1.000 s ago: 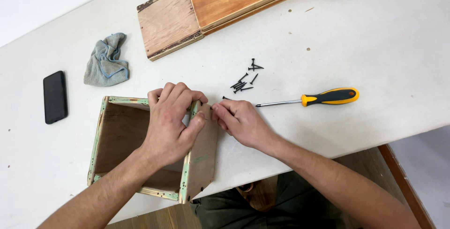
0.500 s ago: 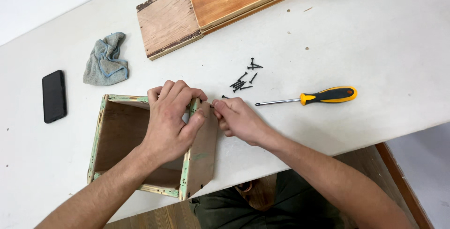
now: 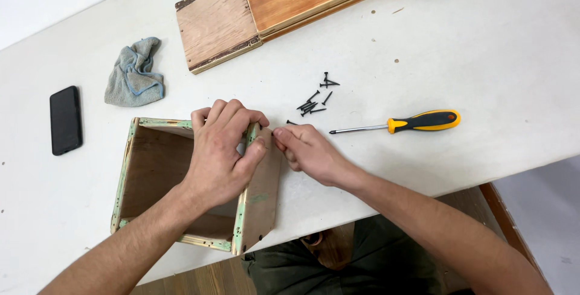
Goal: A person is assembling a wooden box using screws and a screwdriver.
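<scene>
- Head view, looking straight down on a white table (image 3: pixel 483 59).
- Sitting at about 8 o'clock from table centre: an open wooden box frame (image 3: pixel 151 174) with green-painted edges, lying on its side.
- Left hand (image 3: pixel 220 150) draping over the frame's right wall, fingers curled over the top corner, thumb pressing the outer face; gripping the wall firmly.
- Right hand (image 3: pixel 308 153) coming in from 3 o'clock of that corner, thumb and forefinger pinched narrow right against the outer face, apparently pinching a small dark screw, though too small to tell for sure.
- Judging the step: seating a screw against the frame's side wall near the top corner, steadying the box meanwhile.
- Lying at 1 o'clock of the right hand: a loose cluster of black screws (image 3: pixel 317 99), near but apart.
- Resting at 3 o'clock, well clear of the fingers: a screwdriver (image 3: pixel 423 121) with a yellow-and-black handle, tip pointing toward the hands.
- Next move likely calling for keeping the screw square to the wood, then reaching for the screwdriver without letting the frame shift.
- Also showing: grey cloth (image 3: pixel 134 73) at 10 o'clock, black phone (image 3: pixel 65 120) at 9, wooden boards (image 3: pixel 272 5) at 12.
</scene>
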